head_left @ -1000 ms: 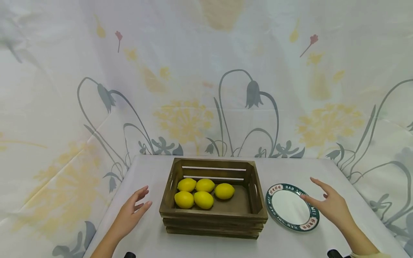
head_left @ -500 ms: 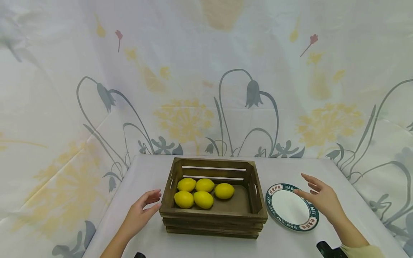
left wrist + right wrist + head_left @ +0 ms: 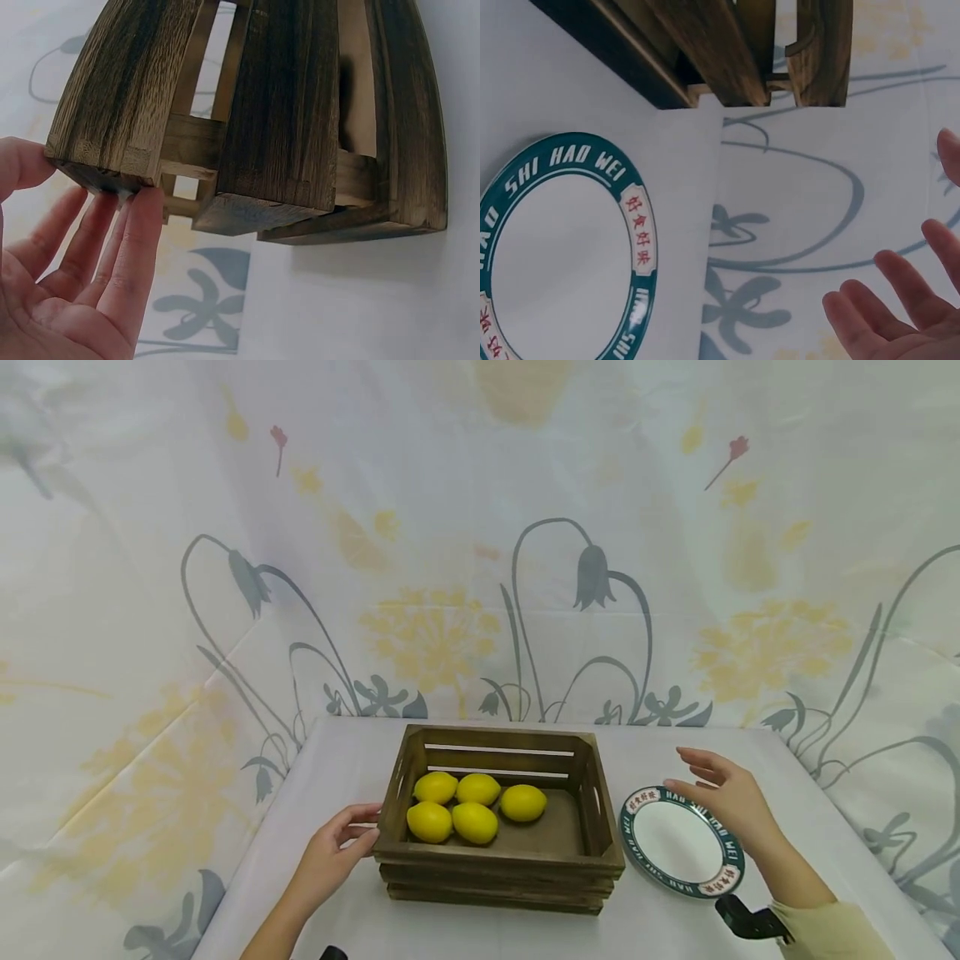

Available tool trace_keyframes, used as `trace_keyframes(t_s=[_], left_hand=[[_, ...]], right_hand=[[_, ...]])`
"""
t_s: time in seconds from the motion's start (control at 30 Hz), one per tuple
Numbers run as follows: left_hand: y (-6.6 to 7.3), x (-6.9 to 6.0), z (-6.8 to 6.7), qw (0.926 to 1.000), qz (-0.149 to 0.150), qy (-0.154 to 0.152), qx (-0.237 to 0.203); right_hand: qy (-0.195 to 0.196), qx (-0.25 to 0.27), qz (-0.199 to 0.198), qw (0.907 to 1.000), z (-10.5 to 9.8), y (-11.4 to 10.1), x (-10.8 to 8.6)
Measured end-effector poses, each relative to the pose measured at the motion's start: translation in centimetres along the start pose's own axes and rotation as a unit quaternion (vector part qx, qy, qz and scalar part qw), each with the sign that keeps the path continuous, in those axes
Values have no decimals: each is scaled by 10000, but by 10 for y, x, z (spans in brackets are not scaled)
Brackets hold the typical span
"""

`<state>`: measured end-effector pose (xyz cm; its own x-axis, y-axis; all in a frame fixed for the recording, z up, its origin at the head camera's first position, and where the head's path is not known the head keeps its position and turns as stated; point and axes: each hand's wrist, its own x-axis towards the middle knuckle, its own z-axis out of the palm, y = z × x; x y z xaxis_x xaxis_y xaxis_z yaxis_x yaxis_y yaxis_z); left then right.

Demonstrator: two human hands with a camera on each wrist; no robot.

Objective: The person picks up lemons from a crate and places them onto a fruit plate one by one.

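Note:
A brown slatted wooden crate [image 3: 498, 881] stands on the white table, with several yellow lemons [image 3: 476, 822] lying in its left and middle part. My left hand [image 3: 330, 860] is at the crate's left end. In the left wrist view, the thumb and fairly straight fingers [image 3: 135, 255] touch the end of the top slat. To the right of the crate lies a round plate [image 3: 633, 847] with a white middle and a green lettered rim. Over its far right side hovers my right hand [image 3: 727, 802], fingers loosely spread and holding nothing; the right wrist view shows those fingers apart from plate and crate.
A white cloth [image 3: 352, 760] covers the table. Behind and at both sides hangs a pale curtain [image 3: 450, 527] printed with flowers. Black wrist mounts [image 3: 750, 918] show at the lower edge.
My left hand has moved right until it meets the crate's left end. The right hand has shifted left and slightly away over the plate. Crate, lemons and plate have stayed put.

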<state>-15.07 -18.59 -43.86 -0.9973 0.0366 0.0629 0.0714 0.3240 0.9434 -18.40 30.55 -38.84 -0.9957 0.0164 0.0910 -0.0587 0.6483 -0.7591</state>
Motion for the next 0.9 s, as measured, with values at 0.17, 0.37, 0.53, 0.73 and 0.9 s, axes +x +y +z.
trace_keyframes(t_s=[0.17, 0.37, 0.53, 0.73, 0.9], left_hand=[[-2, -1, 0, 10000, -20, -4, 0], [-2, 1, 0, 10000, -50, 31, -47], [-2, 0, 1, 9999, -1, 31, -137], [-3, 0, 0, 9998, 63, 14, -191], [-3, 0, 1, 9999, 11, 31, -127]], right_hand=[[-95, 171, -159, 9997, 5, -9, 5], [-221, 368, -312, 9986, 11, -20, 12], [-297, 497, -409, 9975, 15, -29, 19], [-450, 659, -450, 9958, 20, -39, 27], [-558, 853, -456, 9937, 24, -45, 34]])
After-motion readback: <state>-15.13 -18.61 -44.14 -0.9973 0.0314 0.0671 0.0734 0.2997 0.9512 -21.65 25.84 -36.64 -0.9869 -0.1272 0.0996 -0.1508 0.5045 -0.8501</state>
